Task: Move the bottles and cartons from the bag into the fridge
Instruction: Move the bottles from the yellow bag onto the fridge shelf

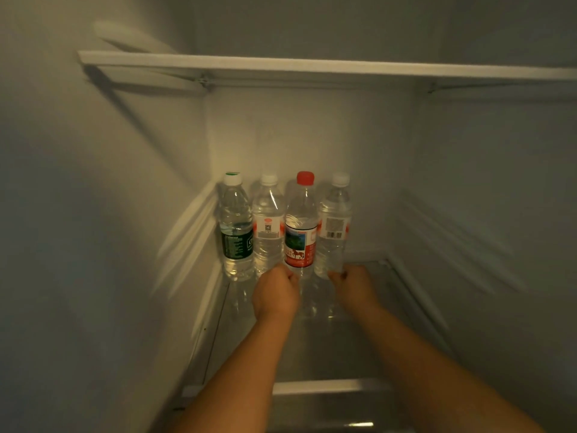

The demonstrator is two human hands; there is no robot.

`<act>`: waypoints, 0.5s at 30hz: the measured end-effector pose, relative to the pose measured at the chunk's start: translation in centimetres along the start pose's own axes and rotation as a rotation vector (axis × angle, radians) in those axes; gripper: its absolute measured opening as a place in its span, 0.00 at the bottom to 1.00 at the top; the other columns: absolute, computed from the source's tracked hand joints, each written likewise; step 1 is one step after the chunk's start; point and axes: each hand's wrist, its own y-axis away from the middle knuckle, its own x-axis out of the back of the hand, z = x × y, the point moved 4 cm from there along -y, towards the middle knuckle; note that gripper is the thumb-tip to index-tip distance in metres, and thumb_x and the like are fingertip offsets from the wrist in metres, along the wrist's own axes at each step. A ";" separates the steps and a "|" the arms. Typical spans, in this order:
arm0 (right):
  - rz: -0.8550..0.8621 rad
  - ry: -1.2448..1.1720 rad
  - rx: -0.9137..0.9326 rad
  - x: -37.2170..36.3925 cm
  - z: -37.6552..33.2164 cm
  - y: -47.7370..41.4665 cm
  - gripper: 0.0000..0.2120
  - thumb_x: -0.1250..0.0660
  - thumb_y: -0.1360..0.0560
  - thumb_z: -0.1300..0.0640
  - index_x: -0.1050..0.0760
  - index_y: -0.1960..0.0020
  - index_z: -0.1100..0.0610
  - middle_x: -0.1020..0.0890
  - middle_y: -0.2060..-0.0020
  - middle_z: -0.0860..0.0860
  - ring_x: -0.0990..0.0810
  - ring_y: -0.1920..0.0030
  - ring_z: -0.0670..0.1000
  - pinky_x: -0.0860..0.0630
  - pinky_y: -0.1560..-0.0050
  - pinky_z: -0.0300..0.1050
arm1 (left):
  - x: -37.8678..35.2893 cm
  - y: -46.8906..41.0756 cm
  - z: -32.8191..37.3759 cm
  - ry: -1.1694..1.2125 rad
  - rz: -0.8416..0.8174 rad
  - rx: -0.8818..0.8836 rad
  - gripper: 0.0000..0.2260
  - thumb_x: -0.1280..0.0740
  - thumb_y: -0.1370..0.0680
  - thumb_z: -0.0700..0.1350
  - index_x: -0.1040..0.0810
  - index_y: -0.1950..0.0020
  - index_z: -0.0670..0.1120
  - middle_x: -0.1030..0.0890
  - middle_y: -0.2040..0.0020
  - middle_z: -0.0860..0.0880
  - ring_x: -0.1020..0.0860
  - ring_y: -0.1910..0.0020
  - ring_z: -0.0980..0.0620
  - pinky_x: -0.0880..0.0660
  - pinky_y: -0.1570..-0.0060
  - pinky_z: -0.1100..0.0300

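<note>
Several clear water bottles stand in a row at the back left of the fridge's glass shelf (359, 345): a green-labelled bottle (236, 226), a white-capped bottle (268, 223), a red-capped bottle (301, 226) and a rightmost white-capped bottle (334, 226). My left hand (276, 293) has its fingers curled at the base of the red-capped bottle and hides the foot of the bottle beside it. At the base of the rightmost bottle my right hand (354, 287) has its fingertips curled against it. The bag and any cartons are out of view.
A white shelf (312, 67) runs across the fridge above the bottles. The fridge's side walls (109, 214) close in on the left and right. The glass shelf extends to the right of the bottles and forward to its white front rim (327, 385).
</note>
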 end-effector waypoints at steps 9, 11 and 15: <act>-0.124 -0.214 -0.005 4.2 -0.4 7.4 0.24 0.35 0.21 0.59 0.34 0.26 0.60 0.28 0.30 0.55 0.27 0.34 0.52 0.33 0.40 0.36 | 1.9 7.7 0.5 0.100 -0.331 -0.137 0.28 0.33 0.26 0.63 0.32 0.29 0.53 0.29 0.30 0.49 0.32 0.30 0.45 0.33 0.32 0.51; -0.167 -0.192 0.013 4.7 0.1 9.9 0.25 0.34 0.21 0.58 0.34 0.26 0.58 0.27 0.31 0.55 0.25 0.37 0.51 0.31 0.38 0.40 | 3.6 11.2 -0.2 -0.043 -0.277 -0.243 0.30 0.37 0.25 0.67 0.36 0.27 0.54 0.34 0.26 0.50 0.41 0.26 0.45 0.41 0.27 0.49; -0.184 0.044 0.140 5.3 1.4 15.2 0.26 0.31 0.23 0.53 0.32 0.27 0.55 0.27 0.31 0.52 0.28 0.33 0.50 0.35 0.34 0.38 | 6.3 16.5 -2.7 -0.160 -0.233 -0.406 0.32 0.46 0.25 0.70 0.43 0.24 0.58 0.48 0.20 0.54 0.57 0.22 0.47 0.55 0.24 0.45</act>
